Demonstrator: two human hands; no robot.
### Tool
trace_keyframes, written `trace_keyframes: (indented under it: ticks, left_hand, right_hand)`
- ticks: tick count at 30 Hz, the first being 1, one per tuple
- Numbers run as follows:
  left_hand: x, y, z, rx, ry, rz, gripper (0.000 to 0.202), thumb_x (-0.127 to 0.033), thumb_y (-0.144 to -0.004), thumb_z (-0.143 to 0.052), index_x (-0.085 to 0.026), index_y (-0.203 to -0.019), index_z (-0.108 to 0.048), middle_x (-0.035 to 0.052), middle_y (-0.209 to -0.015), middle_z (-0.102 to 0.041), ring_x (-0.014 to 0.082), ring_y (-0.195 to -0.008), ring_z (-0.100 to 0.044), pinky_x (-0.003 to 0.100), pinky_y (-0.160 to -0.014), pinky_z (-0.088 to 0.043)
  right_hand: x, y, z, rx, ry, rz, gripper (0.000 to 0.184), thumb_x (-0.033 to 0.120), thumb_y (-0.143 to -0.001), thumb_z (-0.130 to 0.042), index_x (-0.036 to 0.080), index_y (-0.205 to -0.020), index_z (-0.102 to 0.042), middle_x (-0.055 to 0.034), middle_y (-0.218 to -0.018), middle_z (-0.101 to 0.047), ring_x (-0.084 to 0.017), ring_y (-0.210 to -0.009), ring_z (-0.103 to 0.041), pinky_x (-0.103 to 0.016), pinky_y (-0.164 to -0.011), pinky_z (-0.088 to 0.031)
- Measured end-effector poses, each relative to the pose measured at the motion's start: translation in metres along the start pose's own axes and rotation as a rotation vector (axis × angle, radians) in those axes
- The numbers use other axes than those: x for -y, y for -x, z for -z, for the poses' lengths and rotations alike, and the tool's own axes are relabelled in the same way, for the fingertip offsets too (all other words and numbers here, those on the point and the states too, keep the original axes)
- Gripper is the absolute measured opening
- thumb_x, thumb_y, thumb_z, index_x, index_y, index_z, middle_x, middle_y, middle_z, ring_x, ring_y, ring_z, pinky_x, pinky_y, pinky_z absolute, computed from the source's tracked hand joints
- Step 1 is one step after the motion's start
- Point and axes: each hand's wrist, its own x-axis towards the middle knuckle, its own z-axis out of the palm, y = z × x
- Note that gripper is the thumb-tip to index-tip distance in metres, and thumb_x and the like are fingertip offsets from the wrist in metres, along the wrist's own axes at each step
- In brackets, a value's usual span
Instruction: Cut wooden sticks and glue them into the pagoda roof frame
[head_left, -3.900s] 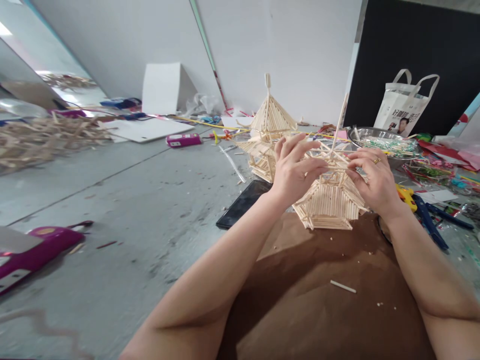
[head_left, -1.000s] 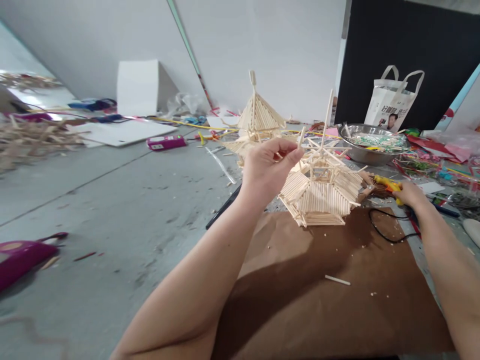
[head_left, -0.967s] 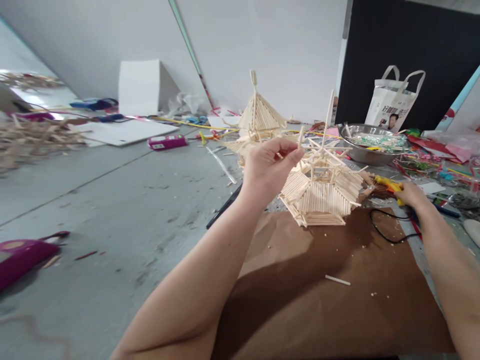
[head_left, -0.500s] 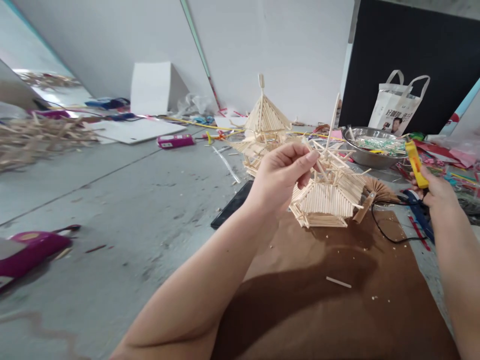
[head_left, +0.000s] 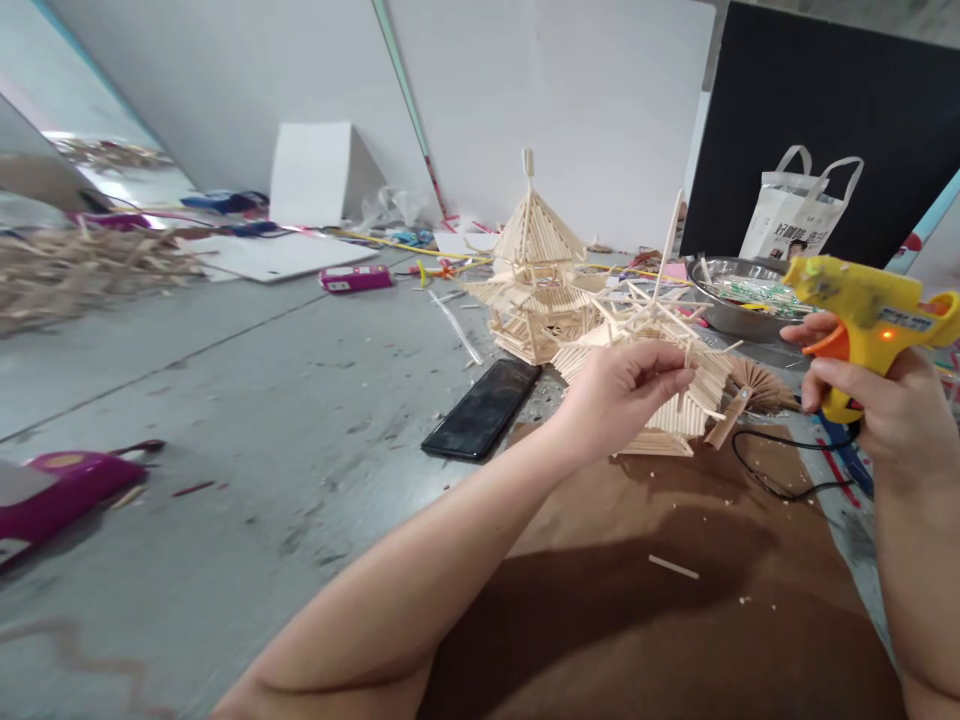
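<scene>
My left hand [head_left: 626,392] is closed in a pinch on a short wooden stick [head_left: 688,363], held in front of a small roof model [head_left: 679,375] built of wooden sticks, which stands on brown paper [head_left: 660,590]. My right hand [head_left: 874,400] grips a yellow glue gun [head_left: 862,300] with an orange trigger, raised at the right, nozzle pointing left toward the model. The gun's black cord [head_left: 780,465] trails over the paper. A taller stick pagoda [head_left: 534,270] stands behind the model.
A black phone [head_left: 484,407] lies on the grey floor left of the paper. A metal bowl [head_left: 739,295] and a white bag [head_left: 802,215] sit at the back right. A loose stick [head_left: 673,567] lies on the paper. A stick heap [head_left: 82,270] lies far left, a magenta object [head_left: 60,490] near left.
My right hand has picked the glue gun up from the floor and raised it toward the model. My left hand has dropped slightly, still pinching the stick.
</scene>
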Motion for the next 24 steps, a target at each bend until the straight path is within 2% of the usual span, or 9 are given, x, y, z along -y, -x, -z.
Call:
trace_keyframes:
  ticks: [2, 4, 11, 18, 24]
  left_hand:
    - [0.0031, -0.0004, 0.0004, -0.035, -0.151, -0.075, 0.015, -0.022, -0.080, -0.052, -0.015, -0.069, -0.059, -0.0021, -0.059, -0.055, 0.0057, -0.052, -0.044, 0.019, -0.050, -0.036]
    - [0.0051, -0.0006, 0.0011, -0.077, -0.265, -0.135, 0.015, -0.021, -0.081, -0.051, -0.016, -0.069, -0.060, -0.0025, -0.058, -0.056, 0.0058, -0.053, -0.046, 0.019, -0.052, -0.036]
    - [0.0096, -0.0011, 0.0032, -0.141, -0.437, -0.231, 0.015, -0.021, -0.082, -0.049, -0.017, -0.072, -0.060, -0.0010, -0.064, -0.062, 0.0065, -0.052, -0.049, 0.019, -0.052, -0.038]
    - [0.0114, -0.0004, 0.0050, -0.155, -0.475, -0.303, 0.013, -0.018, -0.082, -0.051, -0.017, -0.072, -0.059, -0.0004, -0.065, -0.064, 0.0063, -0.054, -0.051, 0.018, -0.053, -0.039]
    - [0.0111, -0.0006, 0.0046, -0.166, -0.494, -0.353, 0.012, -0.017, -0.082, -0.052, -0.016, -0.073, -0.059, -0.0012, -0.063, -0.061, 0.0055, -0.052, -0.050, 0.017, -0.050, -0.038]
  right_hand:
    - [0.0019, 0.0041, -0.0010, 0.056, -0.006, 0.000, 0.016, 0.020, -0.068, -0.068, 0.024, -0.083, -0.066, 0.0001, -0.090, -0.066, -0.008, -0.046, -0.051, -0.026, -0.043, -0.042]
    - [0.0024, 0.0062, -0.0005, 0.090, -0.029, -0.026, 0.013, 0.022, -0.066, -0.070, 0.024, -0.078, -0.066, 0.0012, -0.081, -0.066, -0.007, -0.045, -0.048, -0.024, -0.039, -0.039]
    - [-0.0016, 0.0087, 0.0022, 0.288, -0.015, -0.049, 0.013, 0.034, -0.070, -0.069, 0.025, -0.078, -0.066, 0.0007, -0.068, -0.061, -0.007, -0.042, -0.045, -0.023, -0.035, -0.038]
    - [-0.0010, 0.0090, -0.0015, 0.271, 0.042, -0.065, 0.019, 0.043, -0.066, -0.071, 0.025, -0.070, -0.065, 0.0013, -0.058, -0.055, -0.007, -0.037, -0.043, -0.022, -0.031, -0.036]
    - [-0.0019, 0.0070, -0.0036, 0.255, 0.061, -0.044, 0.024, 0.045, -0.064, -0.071, 0.023, -0.065, -0.063, 0.0007, -0.058, -0.054, -0.007, -0.036, -0.042, -0.022, -0.028, -0.034]
